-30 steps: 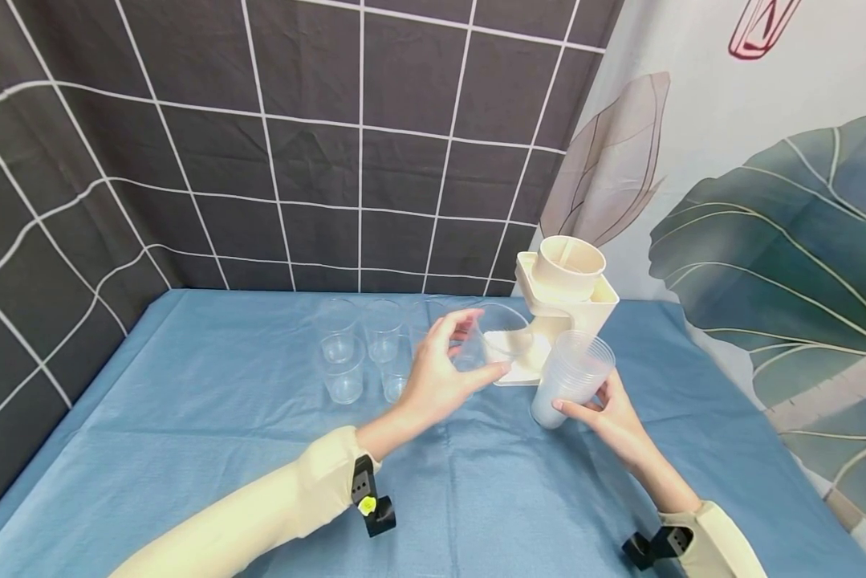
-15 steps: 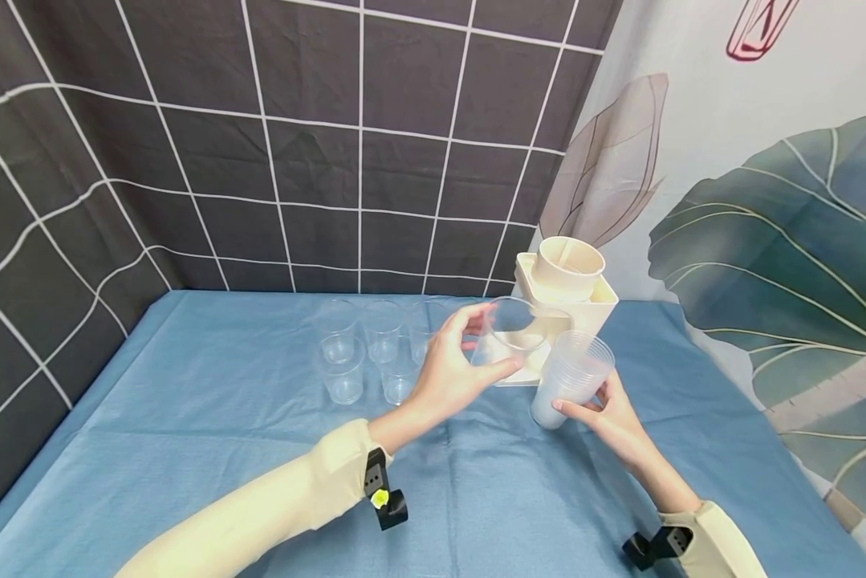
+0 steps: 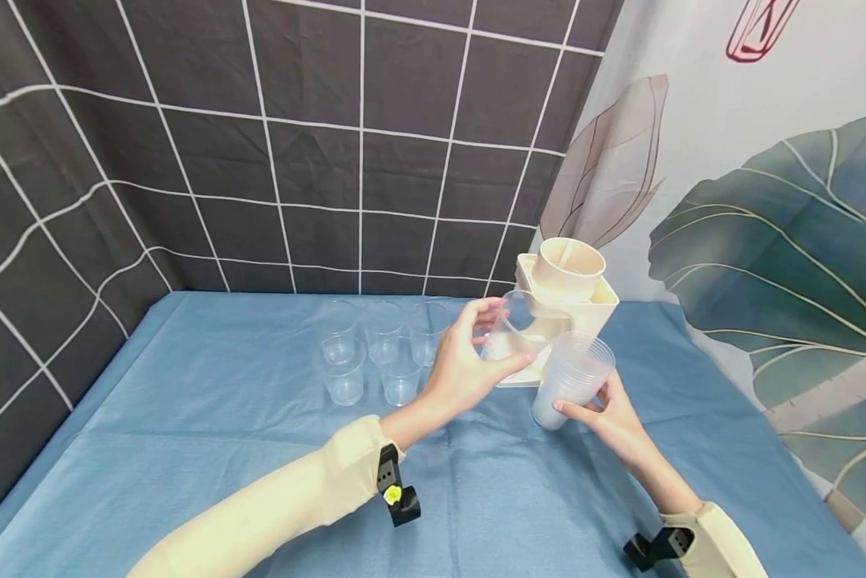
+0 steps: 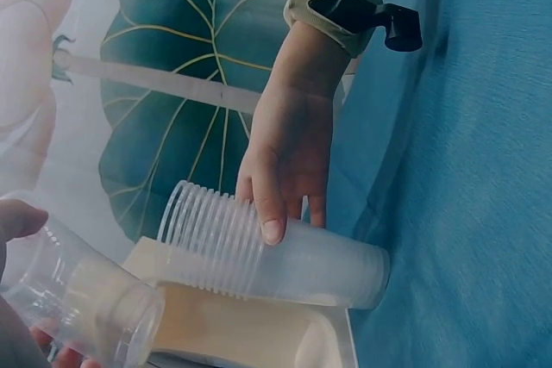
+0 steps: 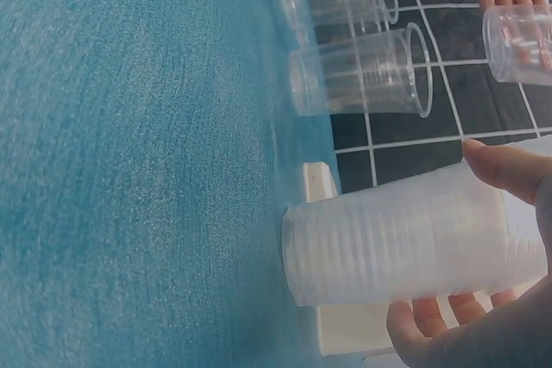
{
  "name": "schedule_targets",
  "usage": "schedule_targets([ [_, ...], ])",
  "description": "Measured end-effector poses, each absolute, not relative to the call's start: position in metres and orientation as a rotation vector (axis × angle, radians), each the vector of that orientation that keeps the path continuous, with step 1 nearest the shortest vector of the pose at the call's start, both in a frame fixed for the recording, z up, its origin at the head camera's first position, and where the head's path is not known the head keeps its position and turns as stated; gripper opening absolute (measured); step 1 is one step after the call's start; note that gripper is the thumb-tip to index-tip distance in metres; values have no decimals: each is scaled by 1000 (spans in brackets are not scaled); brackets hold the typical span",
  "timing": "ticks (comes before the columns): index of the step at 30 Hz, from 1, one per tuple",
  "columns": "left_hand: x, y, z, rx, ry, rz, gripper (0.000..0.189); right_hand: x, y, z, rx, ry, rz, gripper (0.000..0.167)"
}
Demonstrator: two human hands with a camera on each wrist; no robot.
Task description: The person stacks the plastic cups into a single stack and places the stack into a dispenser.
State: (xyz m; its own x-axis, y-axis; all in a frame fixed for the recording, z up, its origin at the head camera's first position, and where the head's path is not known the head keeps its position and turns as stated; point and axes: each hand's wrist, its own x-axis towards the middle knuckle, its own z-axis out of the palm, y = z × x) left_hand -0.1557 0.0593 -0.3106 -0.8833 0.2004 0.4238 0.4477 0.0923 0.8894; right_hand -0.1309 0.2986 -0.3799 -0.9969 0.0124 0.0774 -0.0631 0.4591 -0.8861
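Observation:
My left hand (image 3: 469, 357) grips a clear plastic cup (image 3: 506, 331) between thumb and fingers. The cup is tilted and off the table, just left of the stack in the head view. My right hand (image 3: 606, 413) holds a stack of nested plastic cups (image 3: 577, 369) from the right side, its thumb in front. In the left wrist view the stack (image 4: 285, 256) leans slightly, rims away from the table and bottom end at the cloth. The right wrist view shows the right thumb (image 5: 509, 170) and fingers on either side of the stack.
A cream-coloured dispenser-like stand (image 3: 566, 289) with a round open top is behind both hands. Several clear cups (image 3: 342, 373) stand in rows on the blue cloth (image 3: 209, 449), left of the left hand. A dark gridded curtain (image 3: 302, 160) hangs behind.
My left hand has moved right with its cup, closer to the stack and in front of the stand, and the cup has tilted. My right hand and the stack have stayed in place.

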Motion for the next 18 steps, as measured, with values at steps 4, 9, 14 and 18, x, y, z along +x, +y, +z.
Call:
schedule_targets([
  [4,-156,63,-309,-664,-2168,-1885,63,-131,299,-379,43,-2632,1584,87],
  [9,-157,67,-307,-657,-2168,-1888,64,-130,299,-379,43,-2632,1585,87],
  [14,-159,71,-305,-648,-2168,-1899,65,-130,299,-380,43,-2636,1581,87],
  [18,-160,74,-304,-649,-2147,-1917,64,-130,299,-380,45,-2636,1576,86],
])
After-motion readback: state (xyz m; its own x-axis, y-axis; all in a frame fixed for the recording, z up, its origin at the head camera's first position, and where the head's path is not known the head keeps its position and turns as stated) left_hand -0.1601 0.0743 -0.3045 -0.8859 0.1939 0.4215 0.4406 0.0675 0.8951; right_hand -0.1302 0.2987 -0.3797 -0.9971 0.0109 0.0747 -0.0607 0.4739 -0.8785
